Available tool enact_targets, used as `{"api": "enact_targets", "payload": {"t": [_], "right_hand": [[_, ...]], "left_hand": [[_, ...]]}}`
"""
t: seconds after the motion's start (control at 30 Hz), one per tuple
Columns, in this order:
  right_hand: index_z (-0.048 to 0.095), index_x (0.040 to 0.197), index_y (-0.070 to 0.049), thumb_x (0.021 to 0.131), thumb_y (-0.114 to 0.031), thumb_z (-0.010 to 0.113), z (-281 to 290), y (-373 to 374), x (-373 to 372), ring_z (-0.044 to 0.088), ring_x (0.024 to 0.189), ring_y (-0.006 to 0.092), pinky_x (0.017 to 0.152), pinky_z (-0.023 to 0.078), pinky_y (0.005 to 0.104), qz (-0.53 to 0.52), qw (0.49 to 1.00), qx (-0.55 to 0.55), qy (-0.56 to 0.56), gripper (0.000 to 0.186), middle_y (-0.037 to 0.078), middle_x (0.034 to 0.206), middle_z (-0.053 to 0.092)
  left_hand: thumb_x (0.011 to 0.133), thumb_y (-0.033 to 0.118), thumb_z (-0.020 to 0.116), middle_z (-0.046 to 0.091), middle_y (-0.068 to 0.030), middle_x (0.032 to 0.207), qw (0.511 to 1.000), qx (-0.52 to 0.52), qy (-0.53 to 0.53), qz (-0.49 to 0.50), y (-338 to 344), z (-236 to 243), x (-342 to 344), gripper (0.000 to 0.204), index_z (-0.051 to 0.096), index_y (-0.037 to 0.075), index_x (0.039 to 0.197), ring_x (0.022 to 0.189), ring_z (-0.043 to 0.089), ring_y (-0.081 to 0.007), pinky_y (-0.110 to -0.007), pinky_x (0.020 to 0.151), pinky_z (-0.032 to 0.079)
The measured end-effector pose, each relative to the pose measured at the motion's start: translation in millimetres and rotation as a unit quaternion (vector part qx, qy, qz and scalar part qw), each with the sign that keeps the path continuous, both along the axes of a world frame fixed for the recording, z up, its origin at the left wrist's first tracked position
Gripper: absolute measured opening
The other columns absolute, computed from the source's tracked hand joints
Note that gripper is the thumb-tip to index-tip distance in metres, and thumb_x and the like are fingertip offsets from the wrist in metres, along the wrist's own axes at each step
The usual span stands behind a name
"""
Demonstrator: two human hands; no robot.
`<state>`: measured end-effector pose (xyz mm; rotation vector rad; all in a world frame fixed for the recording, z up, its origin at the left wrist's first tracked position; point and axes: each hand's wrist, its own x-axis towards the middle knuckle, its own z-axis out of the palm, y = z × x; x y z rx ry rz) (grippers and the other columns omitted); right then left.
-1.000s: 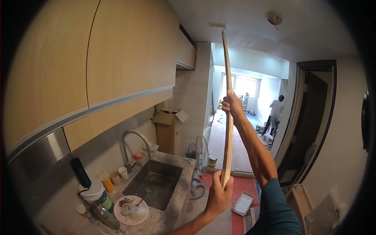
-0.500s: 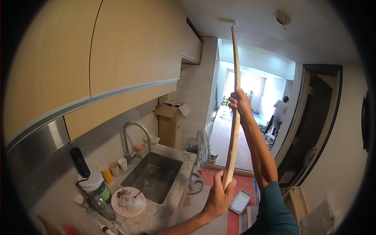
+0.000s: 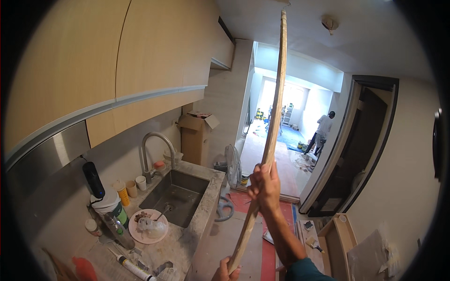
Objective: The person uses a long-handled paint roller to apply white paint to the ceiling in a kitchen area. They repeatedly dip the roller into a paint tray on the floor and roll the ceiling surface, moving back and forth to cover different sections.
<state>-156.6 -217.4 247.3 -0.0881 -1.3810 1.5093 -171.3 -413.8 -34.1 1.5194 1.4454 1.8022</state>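
A long wooden pole (image 3: 276, 103) slants up toward the ceiling, its lower end to the left. Partway along it, my right hand (image 3: 266, 185) is closed around the wood, the forearm rising from a teal sleeve. Lower down, at the bottom edge, my left hand (image 3: 227, 270) grips the pole near its butt end. At the pole's top, the wire of a paint roller (image 3: 287, 5) shows against the ceiling; the roller itself is mostly cut off by the picture's upper edge. Behind my right forearm, a paint tray (image 3: 267, 237) is largely hidden.
On the left are wooden wall cabinets (image 3: 159, 51), a sink (image 3: 180, 196) and a counter holding a plate (image 3: 149, 237) and a caulk tube (image 3: 133, 268). A fan (image 3: 233, 166) and a cardboard box (image 3: 194, 136) stand ahead. A person (image 3: 323, 129) stands in the far room.
Both hands have come down and slightly left with the pole. The roller has gone from plain view to nearly out of the picture, and more of the wooden frame at right shows.
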Motion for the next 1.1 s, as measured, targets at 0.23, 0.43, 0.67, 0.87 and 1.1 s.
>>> {"api": "enact_targets", "payload": {"t": [0.23,0.43,0.67,0.87,1.1], "right_hand": [[0.013,0.146,-0.017,0.105,-0.030,0.048,-27.5,-90.8,13.1,0.038,0.052,0.0045,0.041,0.036,0.0213,0.026,1.000,-0.007,0.008,0.055,-0.003,0.077,0.043],[0.000,0.159,-0.018,0.105,-0.029,0.047,-47.0,-132.4,31.3,0.036,0.051,0.0040,0.043,0.035,0.0209,0.034,0.999,0.009,-0.003,0.072,-0.003,0.074,0.044],[-0.002,0.158,-0.016,0.106,-0.025,0.044,-52.7,-161.3,44.4,0.035,0.048,0.0040,0.042,0.035,0.0210,0.043,0.999,0.019,0.002,0.070,-0.002,0.072,0.043],[0.003,0.159,-0.016,0.106,-0.024,0.045,-49.4,-137.6,34.2,0.035,0.047,0.0033,0.041,0.034,0.0205,-0.019,0.999,0.030,-0.018,0.068,-0.005,0.068,0.042],[0.030,0.147,-0.017,0.106,-0.029,0.047,-39.3,-89.2,7.6,0.036,0.048,0.0039,0.038,0.032,0.0212,-0.019,1.000,-0.021,-0.003,0.047,-0.005,0.071,0.042]], "left_hand": [[0.101,0.042,0.049,0.064,-0.0167,0.102,0.951,-0.206,-0.224,-0.049,-62.1,-147.7,2.5,0.048,0.047,0.002,0.128,0.090,0.064,-0.0311,-0.042,0.077,0.052],[0.100,0.056,0.043,0.061,-0.0213,0.115,0.973,-0.079,0.153,0.154,-103.2,-140.9,8.9,0.055,0.050,0.008,0.125,0.102,0.062,-0.0326,-0.046,0.085,0.051],[0.101,0.053,0.044,0.061,-0.0161,0.114,0.987,-0.118,0.010,0.110,-111.8,-93.5,-7.6,0.057,0.045,0.006,0.134,0.098,0.060,-0.0258,-0.039,0.082,0.051],[0.102,0.050,0.045,0.060,-0.0116,0.113,0.985,-0.148,-0.083,0.042,-109.3,-127.7,13.3,0.060,0.042,0.005,0.141,0.094,0.058,-0.0199,-0.033,0.080,0.051],[0.105,0.034,0.045,0.060,-0.0106,0.109,0.969,0.027,0.188,0.158,-106.5,-37.5,17.1,0.047,0.043,0.004,0.142,0.090,0.058,-0.0196,-0.037,0.076,0.051]]}}
